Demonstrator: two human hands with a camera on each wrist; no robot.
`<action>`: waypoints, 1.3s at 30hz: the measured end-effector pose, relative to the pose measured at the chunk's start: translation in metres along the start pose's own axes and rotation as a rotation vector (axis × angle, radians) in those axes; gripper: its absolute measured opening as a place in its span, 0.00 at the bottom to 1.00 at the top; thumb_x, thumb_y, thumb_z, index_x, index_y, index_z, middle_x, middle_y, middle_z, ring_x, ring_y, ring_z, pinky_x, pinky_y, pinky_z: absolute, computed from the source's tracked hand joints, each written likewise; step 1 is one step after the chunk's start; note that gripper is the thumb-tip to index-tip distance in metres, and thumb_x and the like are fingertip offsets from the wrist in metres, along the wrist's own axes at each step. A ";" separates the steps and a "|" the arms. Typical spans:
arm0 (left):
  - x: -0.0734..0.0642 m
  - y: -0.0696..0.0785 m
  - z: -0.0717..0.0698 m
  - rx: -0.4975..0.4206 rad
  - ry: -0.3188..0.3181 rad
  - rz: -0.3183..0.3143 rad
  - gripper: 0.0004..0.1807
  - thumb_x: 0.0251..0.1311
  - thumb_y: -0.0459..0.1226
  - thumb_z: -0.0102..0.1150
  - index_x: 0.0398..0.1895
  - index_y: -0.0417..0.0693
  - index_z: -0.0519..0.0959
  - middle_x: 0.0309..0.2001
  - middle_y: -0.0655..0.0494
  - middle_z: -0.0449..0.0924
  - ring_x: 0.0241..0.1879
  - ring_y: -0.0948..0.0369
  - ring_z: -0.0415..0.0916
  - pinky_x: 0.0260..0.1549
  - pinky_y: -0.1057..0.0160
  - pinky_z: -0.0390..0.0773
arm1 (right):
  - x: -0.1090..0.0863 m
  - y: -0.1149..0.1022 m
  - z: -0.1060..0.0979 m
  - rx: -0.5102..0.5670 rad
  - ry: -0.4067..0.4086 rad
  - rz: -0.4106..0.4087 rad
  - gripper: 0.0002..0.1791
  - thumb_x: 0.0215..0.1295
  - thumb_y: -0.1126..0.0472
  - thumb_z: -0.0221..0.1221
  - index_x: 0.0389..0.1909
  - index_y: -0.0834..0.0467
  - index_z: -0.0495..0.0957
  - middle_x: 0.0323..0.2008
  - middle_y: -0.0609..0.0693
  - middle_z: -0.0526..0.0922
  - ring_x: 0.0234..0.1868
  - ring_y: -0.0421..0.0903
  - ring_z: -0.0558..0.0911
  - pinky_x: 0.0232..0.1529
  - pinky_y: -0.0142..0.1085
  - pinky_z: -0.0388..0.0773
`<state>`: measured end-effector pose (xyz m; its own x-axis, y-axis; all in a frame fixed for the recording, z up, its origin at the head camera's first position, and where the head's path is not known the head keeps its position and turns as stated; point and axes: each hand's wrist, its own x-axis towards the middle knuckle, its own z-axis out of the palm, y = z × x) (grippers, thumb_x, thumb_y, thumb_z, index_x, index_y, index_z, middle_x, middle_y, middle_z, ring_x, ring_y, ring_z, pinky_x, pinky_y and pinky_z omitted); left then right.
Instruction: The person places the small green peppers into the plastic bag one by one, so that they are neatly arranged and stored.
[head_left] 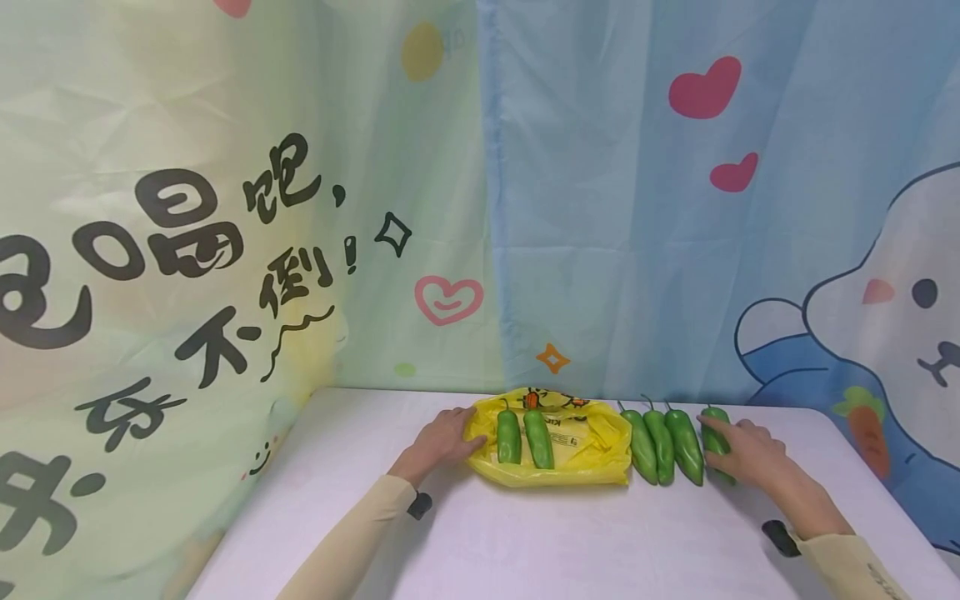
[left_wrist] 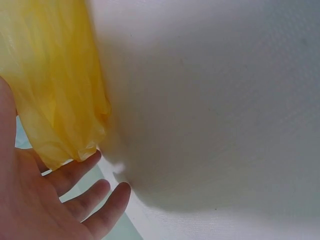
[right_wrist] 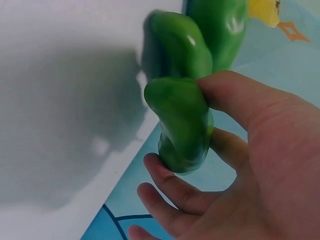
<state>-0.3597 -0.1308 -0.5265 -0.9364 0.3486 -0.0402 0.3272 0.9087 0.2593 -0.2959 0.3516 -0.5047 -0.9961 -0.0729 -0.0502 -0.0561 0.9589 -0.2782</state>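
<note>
Got a yellow bag point(head_left: 555, 477) lying open on a white table point(head_left: 525, 542), with two green peppers point(head_left: 508, 437) sitting in its left half. The left hand point(head_left: 448, 437) has the bag's left edge between thumb and fingers. Three more peppers point(head_left: 660, 446) are lined up just off the bag's right side, and past those, farthest from the bag, the right hand point(head_left: 753, 454) is pinching another pepper point(right_wrist: 177, 117). Behind the bag there's a blue curtain point(head_left: 570, 208) with hearts on it.
</note>
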 end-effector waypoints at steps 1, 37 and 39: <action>0.000 0.000 0.000 0.001 0.003 0.003 0.38 0.67 0.56 0.53 0.73 0.44 0.66 0.69 0.42 0.70 0.69 0.45 0.68 0.66 0.45 0.73 | 0.000 -0.001 -0.001 0.000 0.002 -0.002 0.38 0.60 0.52 0.65 0.67 0.65 0.66 0.42 0.74 0.73 0.40 0.65 0.75 0.36 0.59 0.73; -0.001 0.000 0.000 0.000 0.000 -0.002 0.38 0.68 0.57 0.52 0.73 0.44 0.66 0.69 0.42 0.70 0.69 0.45 0.68 0.66 0.46 0.72 | -0.008 -0.042 -0.016 -0.013 0.063 -0.111 0.36 0.60 0.54 0.66 0.67 0.63 0.69 0.45 0.75 0.76 0.43 0.68 0.78 0.35 0.63 0.78; -0.001 0.001 0.000 0.000 -0.001 -0.003 0.37 0.67 0.56 0.53 0.73 0.44 0.66 0.69 0.42 0.71 0.69 0.45 0.68 0.66 0.46 0.73 | -0.008 -0.044 -0.016 -0.015 0.063 -0.119 0.36 0.60 0.54 0.66 0.67 0.63 0.69 0.45 0.75 0.76 0.42 0.66 0.78 0.34 0.61 0.78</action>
<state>-0.3583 -0.1306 -0.5262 -0.9372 0.3463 -0.0414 0.3247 0.9097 0.2588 -0.2867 0.3141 -0.4766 -0.9846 -0.1696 0.0426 -0.1748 0.9484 -0.2646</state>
